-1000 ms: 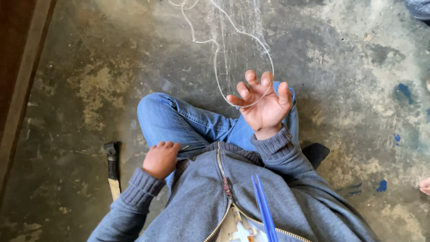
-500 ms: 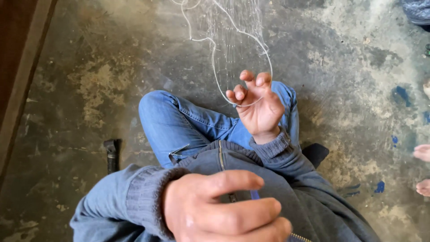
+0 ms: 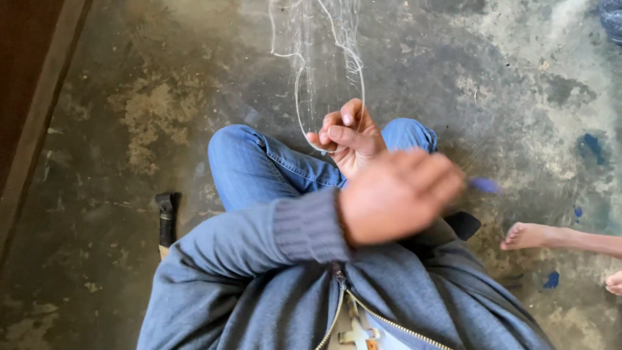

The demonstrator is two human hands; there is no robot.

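threading the blue tool toward the line loop, keep the loop open

i'm seated on the concrete floor (image 3: 162,84), knees up in blue jeans (image 3: 259,165). landmark is the right hand (image 3: 350,137), raised just above the knees.

- right hand: fingers curled together, pinching a thin pale line (image 3: 299,97). the line hangs as a loop just left of and above this hand, then runs up into a fine, near-transparent net (image 3: 324,26) at the top edge.
- left hand (image 3: 398,194): crosses in front of my chest, just below and right of the right hand, nearer the camera. blurred. fingers look closed around a blue tool (image 3: 484,185) whose tip pokes out to the right of the right hand; can't tell exactly how it's gripped.
- grey zip hoodie (image 3: 259,291) fills the lower frame.
- dark-handled tool (image 3: 167,217) lies on the floor well left of the right hand, untouched.
- another person's bare foot (image 3: 531,236) is on the floor well right and below.

my judgement on doing it well: hold the pinch firm so the loop stays open and taut, bring the blue tip in slowly, and don't let slack from the net tangle over the fingers. steady the left wrist; the blur suggests it's moving fast.
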